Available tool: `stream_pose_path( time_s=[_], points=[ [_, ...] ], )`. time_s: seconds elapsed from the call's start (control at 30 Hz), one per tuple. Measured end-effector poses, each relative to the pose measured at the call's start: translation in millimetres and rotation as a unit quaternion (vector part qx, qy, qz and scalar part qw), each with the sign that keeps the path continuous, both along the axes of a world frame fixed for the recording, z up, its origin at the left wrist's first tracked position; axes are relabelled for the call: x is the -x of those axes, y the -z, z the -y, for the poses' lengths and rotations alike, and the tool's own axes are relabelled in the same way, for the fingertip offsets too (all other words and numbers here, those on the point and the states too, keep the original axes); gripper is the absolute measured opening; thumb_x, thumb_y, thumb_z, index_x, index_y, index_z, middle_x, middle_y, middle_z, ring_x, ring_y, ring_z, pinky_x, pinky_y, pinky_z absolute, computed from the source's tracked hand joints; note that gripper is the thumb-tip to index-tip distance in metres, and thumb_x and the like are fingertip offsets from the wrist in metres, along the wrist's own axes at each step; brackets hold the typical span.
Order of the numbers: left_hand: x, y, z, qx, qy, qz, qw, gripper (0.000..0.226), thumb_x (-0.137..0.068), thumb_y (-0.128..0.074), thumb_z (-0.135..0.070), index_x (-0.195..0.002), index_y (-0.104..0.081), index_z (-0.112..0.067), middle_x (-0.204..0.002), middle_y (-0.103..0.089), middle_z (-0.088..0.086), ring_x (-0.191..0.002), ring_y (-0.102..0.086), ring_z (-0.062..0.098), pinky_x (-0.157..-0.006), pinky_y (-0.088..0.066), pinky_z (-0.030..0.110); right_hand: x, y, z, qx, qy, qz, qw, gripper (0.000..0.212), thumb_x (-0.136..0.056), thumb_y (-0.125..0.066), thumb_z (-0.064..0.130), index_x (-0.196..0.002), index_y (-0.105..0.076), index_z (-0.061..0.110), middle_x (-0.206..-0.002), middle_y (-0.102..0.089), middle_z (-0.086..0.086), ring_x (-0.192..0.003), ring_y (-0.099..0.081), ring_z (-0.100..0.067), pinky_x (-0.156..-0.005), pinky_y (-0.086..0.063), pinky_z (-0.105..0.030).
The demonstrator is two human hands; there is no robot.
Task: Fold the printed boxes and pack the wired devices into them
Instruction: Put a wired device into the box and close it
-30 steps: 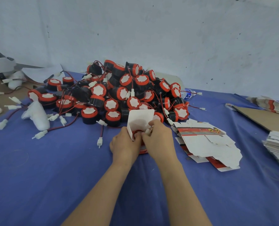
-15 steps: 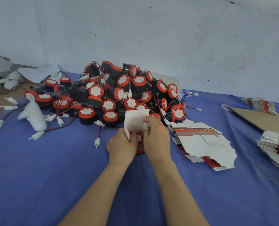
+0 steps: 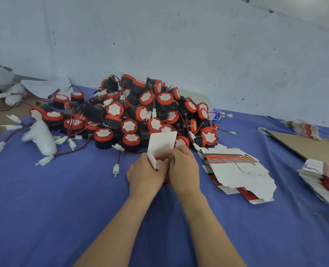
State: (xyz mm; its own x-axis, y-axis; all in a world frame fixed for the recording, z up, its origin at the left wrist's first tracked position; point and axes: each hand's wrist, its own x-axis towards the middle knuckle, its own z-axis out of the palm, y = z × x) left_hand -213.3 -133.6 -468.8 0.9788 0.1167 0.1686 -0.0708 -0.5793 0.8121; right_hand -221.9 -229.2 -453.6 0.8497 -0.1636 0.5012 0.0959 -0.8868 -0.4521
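Note:
A printed box (image 3: 162,143) stands open on the blue cloth, its white lid flap raised. My left hand (image 3: 145,173) grips the box's left side. My right hand (image 3: 183,167) is at the box's mouth, fingers curled on the device inside it; only the device's red rim (image 3: 159,159) shows. Behind the box lies a big heap of wired devices (image 3: 140,112), black with red rims, white faces and red-black wires ending in white plugs.
Flat unfolded boxes (image 3: 236,170) lie just right of my hands. A stack of flat boxes (image 3: 323,180) and a cardboard sheet (image 3: 304,145) sit at the far right. White foam pieces (image 3: 40,137) and loose plugs lie left. A wall closes off the back.
The device has sunk deeper into the box, with my right fingers pressing it and its wire down. My left hand stays on the box's side.

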Motion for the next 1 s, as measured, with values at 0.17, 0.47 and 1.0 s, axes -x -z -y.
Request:
stream_pose_path(
  time_s=[0.17,0.47,1.0],
  points=[
    [1.1,-1.1,-1.6,0.017,0.003,-0.001,1.000,0.047,-0.086,-0.061,-0.051,-0.116,-0.053,-0.016,-0.110,-0.065,0.002,-0.103,-0.059,0.024,-0.088,-0.049,0.041,3.4,-5.9,0.0,0.093,0.067,-0.033,0.993,0.023,-0.097,-0.043,0.018,-0.107,-0.063,0.020,-0.102,-0.062,0.001,-0.104,-0.051,-0.018,-0.084,-0.018,-0.027],
    [0.3,-0.9,-3.7,0.034,0.005,-0.005,0.999,0.039,-0.085,-0.058,-0.044,-0.114,-0.055,-0.018,-0.108,-0.065,0.001,-0.104,-0.058,0.025,-0.090,-0.048,0.044,10.3,-18.0,11.6,0.059,0.004,-0.101,0.993,0.028,-0.096,-0.050,0.041,-0.104,-0.069,0.022,-0.113,-0.063,0.007,-0.134,-0.030,-0.008,-0.113,-0.010,-0.040],
    [-1.0,-1.8,-3.2,0.015,0.003,-0.015,1.000,0.037,-0.083,-0.060,-0.045,-0.111,-0.054,-0.020,-0.108,-0.064,0.000,-0.109,-0.055,0.024,-0.093,-0.045,0.043,3.2,-5.8,16.7,-0.182,0.080,-0.087,0.976,0.032,-0.086,-0.068,0.020,-0.097,-0.039,0.012,-0.078,-0.050,0.002,-0.064,-0.047,-0.015,-0.050,-0.034,-0.027]
  ],
)
